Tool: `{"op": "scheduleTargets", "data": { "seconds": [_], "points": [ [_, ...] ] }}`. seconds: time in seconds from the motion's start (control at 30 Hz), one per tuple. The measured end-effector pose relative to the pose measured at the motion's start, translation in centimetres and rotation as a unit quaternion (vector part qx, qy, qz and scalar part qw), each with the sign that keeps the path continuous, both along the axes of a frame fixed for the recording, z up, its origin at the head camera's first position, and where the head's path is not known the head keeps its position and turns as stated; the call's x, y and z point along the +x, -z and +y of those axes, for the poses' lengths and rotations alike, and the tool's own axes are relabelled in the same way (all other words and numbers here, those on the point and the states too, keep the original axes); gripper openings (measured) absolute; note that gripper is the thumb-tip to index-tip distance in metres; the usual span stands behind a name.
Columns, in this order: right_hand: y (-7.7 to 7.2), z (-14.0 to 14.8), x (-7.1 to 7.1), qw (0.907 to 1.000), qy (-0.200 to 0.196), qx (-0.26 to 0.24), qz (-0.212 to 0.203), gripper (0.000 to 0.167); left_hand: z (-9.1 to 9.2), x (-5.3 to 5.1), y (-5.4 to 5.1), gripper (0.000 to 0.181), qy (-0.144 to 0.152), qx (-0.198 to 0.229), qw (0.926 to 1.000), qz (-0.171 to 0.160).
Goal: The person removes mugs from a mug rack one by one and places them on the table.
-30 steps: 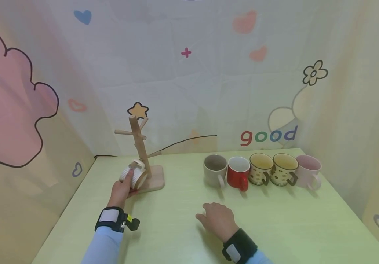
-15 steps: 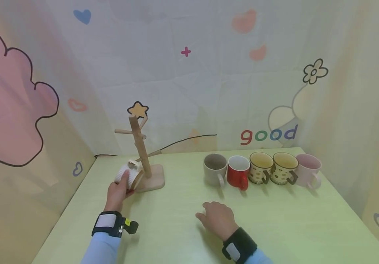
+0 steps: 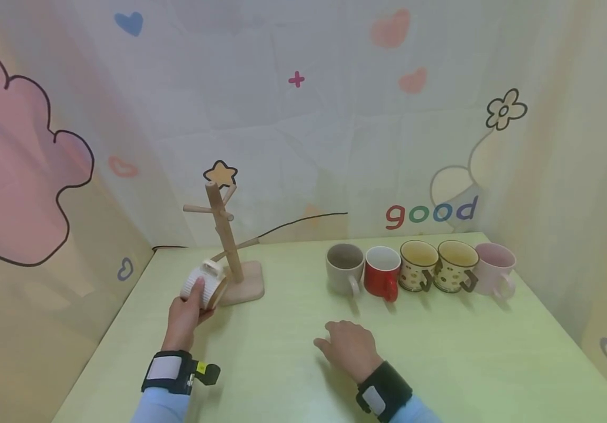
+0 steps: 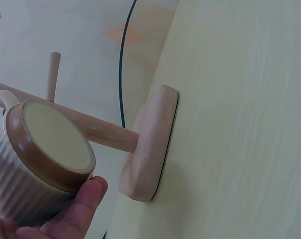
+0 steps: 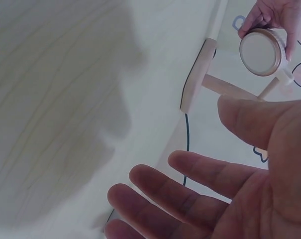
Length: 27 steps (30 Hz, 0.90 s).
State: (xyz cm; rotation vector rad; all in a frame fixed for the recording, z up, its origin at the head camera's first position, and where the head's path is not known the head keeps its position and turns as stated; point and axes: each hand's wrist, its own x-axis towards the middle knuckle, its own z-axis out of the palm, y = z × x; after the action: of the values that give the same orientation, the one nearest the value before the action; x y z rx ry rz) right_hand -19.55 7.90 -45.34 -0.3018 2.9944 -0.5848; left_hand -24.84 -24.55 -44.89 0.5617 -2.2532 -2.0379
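Observation:
My left hand point(image 3: 184, 314) grips a white ribbed mug point(image 3: 204, 286) with a brown band round its base. The mug is tilted, its handle uppermost and its base turned toward the stand. In the left wrist view the pale underside of the mug point(image 4: 58, 137) faces the camera. Beside it stands a wooden mug tree point(image 3: 224, 235) with several pegs. One low peg point(image 3: 220, 256) meets the mug's handle; whether its tip is inside the loop I cannot tell. My right hand point(image 3: 349, 351) hovers over the table, fingers loosely extended, holding nothing.
A row of mugs stands at the back right: a grey mug point(image 3: 344, 270), a red mug point(image 3: 381, 275), two spotted yellow mugs point(image 3: 416, 267) and a pink mug point(image 3: 493, 271). Behind the pale table point(image 3: 282, 352) hangs a printed curtain point(image 3: 292, 141).
My left hand has moved left and slightly toward me with the white mug, away from the mug tree's trunk. My right hand stays in place.

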Motion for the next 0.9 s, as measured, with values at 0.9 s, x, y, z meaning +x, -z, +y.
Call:
{"op": "scheduleTargets", "data": {
  "seconds": [0.9],
  "points": [
    [-0.5, 0.1, -0.5, 0.9999, -0.002, -0.009, -0.013, 0.044, 5.1, 0.5, 0.0, 0.073, 0.155, -0.072, 0.9841, 0.047]
  ]
}}
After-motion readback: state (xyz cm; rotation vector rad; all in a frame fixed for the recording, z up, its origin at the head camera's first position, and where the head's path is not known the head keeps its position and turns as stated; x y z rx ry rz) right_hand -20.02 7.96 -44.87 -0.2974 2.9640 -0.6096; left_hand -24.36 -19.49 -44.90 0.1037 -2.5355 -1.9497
